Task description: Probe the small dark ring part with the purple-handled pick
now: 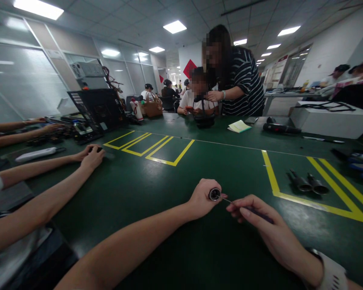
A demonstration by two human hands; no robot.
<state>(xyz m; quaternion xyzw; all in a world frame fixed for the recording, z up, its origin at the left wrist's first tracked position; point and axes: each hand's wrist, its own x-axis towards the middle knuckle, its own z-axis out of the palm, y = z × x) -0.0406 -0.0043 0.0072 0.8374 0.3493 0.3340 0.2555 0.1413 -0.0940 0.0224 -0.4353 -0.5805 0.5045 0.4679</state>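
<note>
My left hand [204, 198] is wrapped round a metal socket [214, 194], its round open end turned toward me. Between the thumb and fingers of my right hand [257, 213] is a slim screwdriver [261, 215] with a dark handle. Its thin shaft points left, and the tip reaches the mouth of the socket; how deep it goes I cannot tell. Two similar metal sockets [317, 186] with narrow shanks lie side by side to the right, inside a yellow-taped area [320, 206].
More yellow tape outlines [161, 160] mark the green table [133, 201]. At left, a co-worker's hands [92, 156] hold something dark near a white power strip [36, 154]. Across the table are a notepad [239, 126], a black cylindrical tool [281, 128], a white box [329, 119] and two people.
</note>
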